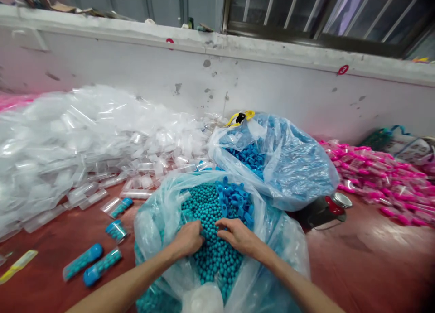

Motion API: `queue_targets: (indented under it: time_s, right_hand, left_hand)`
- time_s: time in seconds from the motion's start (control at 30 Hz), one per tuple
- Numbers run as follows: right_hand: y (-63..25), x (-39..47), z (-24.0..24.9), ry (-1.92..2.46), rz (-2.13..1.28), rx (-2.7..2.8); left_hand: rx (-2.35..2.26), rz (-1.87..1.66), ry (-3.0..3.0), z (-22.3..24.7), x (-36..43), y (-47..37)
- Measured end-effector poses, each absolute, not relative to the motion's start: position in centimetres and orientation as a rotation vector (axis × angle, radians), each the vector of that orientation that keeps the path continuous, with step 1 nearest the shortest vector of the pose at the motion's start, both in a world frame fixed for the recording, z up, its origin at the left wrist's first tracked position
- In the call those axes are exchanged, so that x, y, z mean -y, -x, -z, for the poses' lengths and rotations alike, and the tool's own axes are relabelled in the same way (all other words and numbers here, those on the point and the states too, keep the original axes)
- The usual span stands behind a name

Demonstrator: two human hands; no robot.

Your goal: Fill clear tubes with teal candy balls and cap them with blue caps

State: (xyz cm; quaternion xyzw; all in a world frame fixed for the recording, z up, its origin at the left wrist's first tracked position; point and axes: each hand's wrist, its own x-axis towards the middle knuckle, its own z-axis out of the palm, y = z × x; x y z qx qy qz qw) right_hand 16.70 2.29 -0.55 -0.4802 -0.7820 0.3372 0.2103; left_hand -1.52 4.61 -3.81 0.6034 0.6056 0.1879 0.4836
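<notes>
A clear plastic bag [152,213] stands open in front of me, filled with teal beads [217,267]. Blue caps [236,199] are heaped on the beads at the bag's far right. Over the beads, my left hand [190,237] is closed, its fingers curled inward; whatever they hold is hidden. Just right of it, my right hand [239,237] reaches over the beads with thumb and fingers apart, and nothing shows between them. At the bag's near edge is a rounded white thing [204,299] I cannot identify.
Blue-capped tubes of beads [102,265] lie on the red floor [367,267] at left. Clear empty tubes [102,132] pile up behind. Another bag [302,163] holds blue caps. A dark container [322,213] and pink-capped tubes [387,177] are right. A wall [136,73] runs behind.
</notes>
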Motion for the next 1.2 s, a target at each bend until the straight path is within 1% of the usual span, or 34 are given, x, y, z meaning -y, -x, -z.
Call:
queue_targets:
  time_s: [0.13, 0.2, 0.37, 0.53, 0.6, 0.77, 0.93, 1.07, 1.2]
  right_hand:
    - [-17.5, -2.1, 0.6, 1.409, -0.935, 2.145]
    - [-18.1, -2.6, 0.6, 1.481, -0.864, 2.097]
    - [-18.8, -4.3, -0.2, 1.696, -0.556, 2.077]
    - [-17.3, -4.9, 0.2, 1.948, -0.176, 2.399]
    - [-16.9, -4.8, 0.7, 1.99, -0.082, 2.443]
    - [-16.7, -4.0, 1.4, 1.968, -0.014, 2.486]
    - [-16.7, -3.1, 1.7, 1.87, 0.123, 2.571]
    - [-16.4, -3.7, 0.8, 1.836, 0.088, 2.597]
    - [-15.8, -3.6, -0.2, 1.634, 0.014, 2.647]
  left_hand:
    - [-1.394, -0.451, -1.201, 5.2, -6.3, -2.1]
    - [-1.305, -0.482, -1.062, 5.7, -6.5, -3.3]
    - [-1.037, -0.611, -0.797, 5.7, -5.9, -3.2]
    - [-0.97, -0.675, -0.675, 4.8, -5.4, -1.6]
    - [-0.973, -0.695, -0.668, 4.4, -5.1, -1.1]
    - [-1.013, -0.76, -0.728, 3.7, -4.2, -0.6]
    - [-1.11, -0.763, -0.787, 3.5, -3.9, -0.8]
    - [-1.131, -0.69, -0.834, 3.2, -3.8, -1.0]
    - [-1.101, -0.652, -0.853, 3.3, -3.8, -0.8]
